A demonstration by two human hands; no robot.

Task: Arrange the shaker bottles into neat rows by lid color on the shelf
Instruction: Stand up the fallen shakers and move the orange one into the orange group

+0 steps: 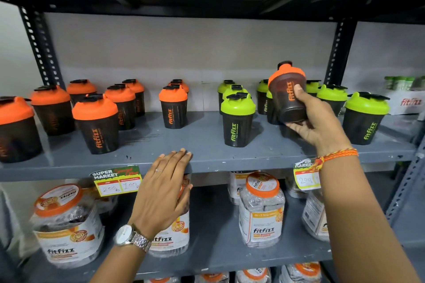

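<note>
My right hand (pixel 315 122) grips an orange-lidded shaker bottle (pixel 287 92), lifted and tilted above the grey shelf (pixel 202 140), in front of the green-lidded bottles. Several orange-lidded bottles (pixel 95 122) stand in loose rows on the shelf's left half, with one (pixel 173 109) nearer the middle. On the right half stand several green-lidded bottles (pixel 238 118), one at the far right (pixel 365 117). My left hand (pixel 164 188) lies flat with spread fingers on the shelf's front edge, holding nothing.
Clear jars with orange lids (pixel 262 209) fill the lower shelf. Price tags (pixel 116 180) hang from the shelf's front edge. A white box (pixel 407 101) sits at the far right. Dark uprights (pixel 338 53) frame the bay, with another shelf overhead.
</note>
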